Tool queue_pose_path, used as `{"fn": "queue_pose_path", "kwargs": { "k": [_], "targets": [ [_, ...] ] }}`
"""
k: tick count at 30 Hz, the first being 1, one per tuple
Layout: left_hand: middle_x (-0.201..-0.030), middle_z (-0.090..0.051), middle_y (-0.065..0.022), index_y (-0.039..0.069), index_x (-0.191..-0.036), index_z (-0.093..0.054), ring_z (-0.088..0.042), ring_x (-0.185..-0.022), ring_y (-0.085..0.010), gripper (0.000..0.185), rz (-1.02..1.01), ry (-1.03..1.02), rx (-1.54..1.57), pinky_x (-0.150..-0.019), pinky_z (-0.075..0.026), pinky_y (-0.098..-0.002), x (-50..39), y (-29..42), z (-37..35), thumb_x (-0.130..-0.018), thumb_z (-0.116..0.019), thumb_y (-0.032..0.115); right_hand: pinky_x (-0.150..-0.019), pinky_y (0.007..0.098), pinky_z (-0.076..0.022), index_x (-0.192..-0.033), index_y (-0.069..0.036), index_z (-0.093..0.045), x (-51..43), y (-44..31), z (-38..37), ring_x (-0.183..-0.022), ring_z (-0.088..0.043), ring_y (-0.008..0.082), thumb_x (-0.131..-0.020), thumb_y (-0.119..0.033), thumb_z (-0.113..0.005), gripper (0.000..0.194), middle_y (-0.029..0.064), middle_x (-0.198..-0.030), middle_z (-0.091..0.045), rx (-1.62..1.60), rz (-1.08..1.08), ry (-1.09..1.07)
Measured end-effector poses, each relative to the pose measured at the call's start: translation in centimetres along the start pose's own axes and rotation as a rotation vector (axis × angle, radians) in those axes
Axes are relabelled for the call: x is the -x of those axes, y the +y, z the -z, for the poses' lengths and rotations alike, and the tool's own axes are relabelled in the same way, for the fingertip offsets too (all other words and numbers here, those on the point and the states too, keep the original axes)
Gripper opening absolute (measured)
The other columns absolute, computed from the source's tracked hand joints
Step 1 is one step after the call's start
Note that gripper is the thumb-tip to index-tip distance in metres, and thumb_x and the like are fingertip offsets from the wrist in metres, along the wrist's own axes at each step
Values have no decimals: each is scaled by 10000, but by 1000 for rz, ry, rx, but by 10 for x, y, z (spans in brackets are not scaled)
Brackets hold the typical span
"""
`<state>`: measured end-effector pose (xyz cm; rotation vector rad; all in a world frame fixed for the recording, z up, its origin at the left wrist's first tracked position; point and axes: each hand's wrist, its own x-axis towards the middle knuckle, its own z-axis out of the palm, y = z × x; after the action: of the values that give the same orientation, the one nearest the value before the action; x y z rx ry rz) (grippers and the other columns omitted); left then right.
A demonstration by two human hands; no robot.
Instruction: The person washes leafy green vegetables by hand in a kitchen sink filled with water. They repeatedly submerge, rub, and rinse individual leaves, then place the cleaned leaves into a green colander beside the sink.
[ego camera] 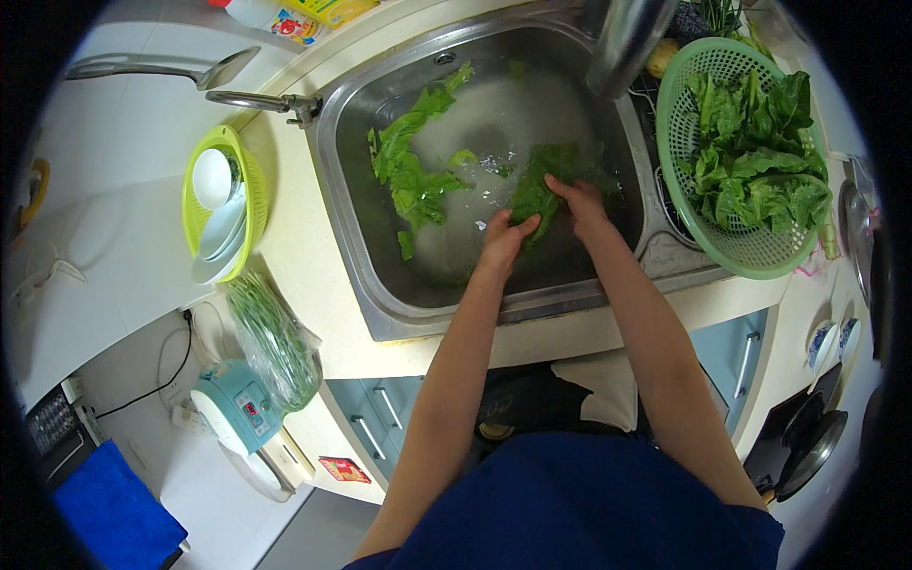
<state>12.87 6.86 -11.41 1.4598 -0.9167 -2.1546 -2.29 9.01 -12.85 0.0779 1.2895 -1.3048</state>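
Observation:
Both hands hold one broad green lettuce leaf (536, 187) in the cloudy water of a stainless steel sink (356, 235). My left hand (503, 239) grips its lower left edge, thumb on top, with the fingers partly hidden. On the leaf's right side, my right hand (581, 203) also has its thumb on top, and its other fingers are hidden beneath or under water. Loose lettuce leaves (413, 164) float along the sink's left side. A small leaf piece (463, 157) drifts near the middle.
Right of the sink stands a green plastic colander (666, 135) with leafy greens (759, 160). A faucet (630, 46) reaches over the basin's back right. On the left are a yellow-green basket (258, 192) of bowls, bagged thin green stalks (278, 342) and a teal rice cooker (239, 406).

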Motion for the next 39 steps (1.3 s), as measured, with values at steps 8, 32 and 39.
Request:
{"fn": "queue_pose_path", "kwargs": {
  "k": [8,32,39],
  "targets": [
    [-865,-642,-41,10,-1032,-582,-588,-795,-133,336,-7,-7,-117,-721,-459,-272,-5,-1,-2,-757,-716,149,-762,297,-440,-1010,-2,-592,-6,10,11,-870,-566,178,-696,-243,-766,433,67,-939,-612,100,-231,-191],
    [-832,-630,-3,55,-953,-637,-568,-733,-108,167,-5,85,-195,-663,-457,-271,-12,-18,4,-802,-660,123,-713,306,-442,-952,21,-613,-5,8,9,-816,-577,193,-726,-195,-730,333,91,-904,-624,222,-88,-46],
    [-752,-614,6,37,-833,-651,-530,-677,-91,128,-66,51,-401,-619,-433,-259,-6,-19,4,-793,-675,157,-742,360,-452,-967,19,-605,-27,16,15,-834,-589,235,-763,-324,-672,404,119,-924,-624,698,223,170]
  ]
}}
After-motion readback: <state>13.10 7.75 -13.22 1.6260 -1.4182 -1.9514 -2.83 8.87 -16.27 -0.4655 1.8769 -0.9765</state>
